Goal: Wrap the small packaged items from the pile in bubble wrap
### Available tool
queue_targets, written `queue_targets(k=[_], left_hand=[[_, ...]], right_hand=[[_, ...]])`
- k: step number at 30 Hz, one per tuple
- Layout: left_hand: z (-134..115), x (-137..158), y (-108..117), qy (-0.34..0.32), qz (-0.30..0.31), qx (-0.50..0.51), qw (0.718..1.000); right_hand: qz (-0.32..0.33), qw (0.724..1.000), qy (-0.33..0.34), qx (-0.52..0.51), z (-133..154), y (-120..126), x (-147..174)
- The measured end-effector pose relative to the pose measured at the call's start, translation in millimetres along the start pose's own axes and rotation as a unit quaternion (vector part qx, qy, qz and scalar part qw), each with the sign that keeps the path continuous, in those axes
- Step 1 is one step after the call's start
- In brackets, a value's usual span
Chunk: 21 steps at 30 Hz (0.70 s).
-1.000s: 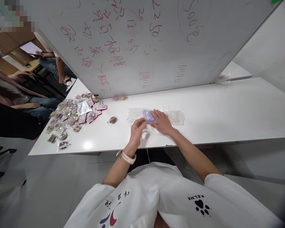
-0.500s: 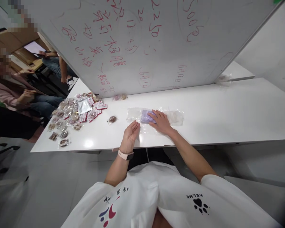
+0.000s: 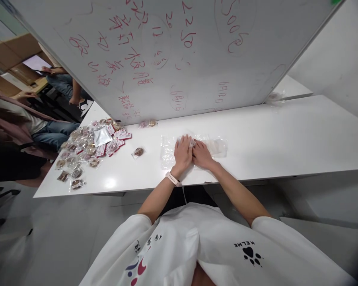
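Note:
A clear plastic wrapping (image 3: 168, 147) lies on the white table in front of me, its right end crumpled (image 3: 217, 147). Flat on the middle of it is my left hand (image 3: 183, 153), fingers stretched out and pointing away from me. My right hand (image 3: 202, 154) rests against it on the right, its fingers laid over the plastic, thumb side by the left fingers. The two hands cover the spot where a purple packet showed earlier; that packet is hidden now.
At the table's left end (image 3: 43, 190) lies a heap of small wrapped snacks (image 3: 89, 149) with a silver pouch (image 3: 102, 136) on top. One wrapped snack (image 3: 138, 152) lies apart. A whiteboard (image 3: 197, 75) stands along the back. People sit at the left, one holding a tablet (image 3: 37, 63).
My left hand has moved right and forward, from beside the purple packet onto the plastic. The packet is now covered. My right hand stays nearly in place, fingers drawn closer together.

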<state>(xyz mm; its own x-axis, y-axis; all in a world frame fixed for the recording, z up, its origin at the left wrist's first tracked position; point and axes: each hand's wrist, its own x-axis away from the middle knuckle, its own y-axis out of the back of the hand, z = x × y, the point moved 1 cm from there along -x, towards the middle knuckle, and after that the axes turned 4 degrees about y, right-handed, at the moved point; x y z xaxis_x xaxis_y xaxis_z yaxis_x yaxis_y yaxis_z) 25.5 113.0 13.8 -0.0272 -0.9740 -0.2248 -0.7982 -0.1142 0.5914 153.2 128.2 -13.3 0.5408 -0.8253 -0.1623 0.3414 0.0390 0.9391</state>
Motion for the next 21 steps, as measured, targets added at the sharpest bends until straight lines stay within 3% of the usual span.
queue_targets(k=[3,8,10,13,15,16,21], left_hand=[[9.0,3.5,-0.2,-0.046,0.088,-0.149,0.984],[18.3,10.9,10.3,-0.054,0.14,-0.208,0.967],[18.5,13.8,11.2,-0.057,0.143,-0.229,0.961],[17.7,15.0,9.0,-0.064,0.142,-0.265,0.951],[17.2,14.1,7.4,-0.068,0.146,-0.279,0.947],[16.9,13.6,6.9,-0.069,0.147,-0.281,0.946],[15.7,13.2,6.4,-0.061,0.142,-0.281,0.947]], right_hand=[[-0.009,1.0,0.004,-0.013,-0.1,-2.1,-3.3],[-0.111,0.993,0.008,-0.043,14.0,1.2,26.9],[-0.197,0.979,-0.045,-0.034,16.0,5.0,58.1],[-0.308,0.924,-0.226,0.026,4.6,12.4,106.4],[-0.311,0.897,-0.309,0.061,-8.5,18.4,122.7],[-0.291,0.899,-0.32,0.063,-14.7,21.4,123.2],[-0.221,0.946,-0.237,-0.022,-17.6,27.6,71.1]])
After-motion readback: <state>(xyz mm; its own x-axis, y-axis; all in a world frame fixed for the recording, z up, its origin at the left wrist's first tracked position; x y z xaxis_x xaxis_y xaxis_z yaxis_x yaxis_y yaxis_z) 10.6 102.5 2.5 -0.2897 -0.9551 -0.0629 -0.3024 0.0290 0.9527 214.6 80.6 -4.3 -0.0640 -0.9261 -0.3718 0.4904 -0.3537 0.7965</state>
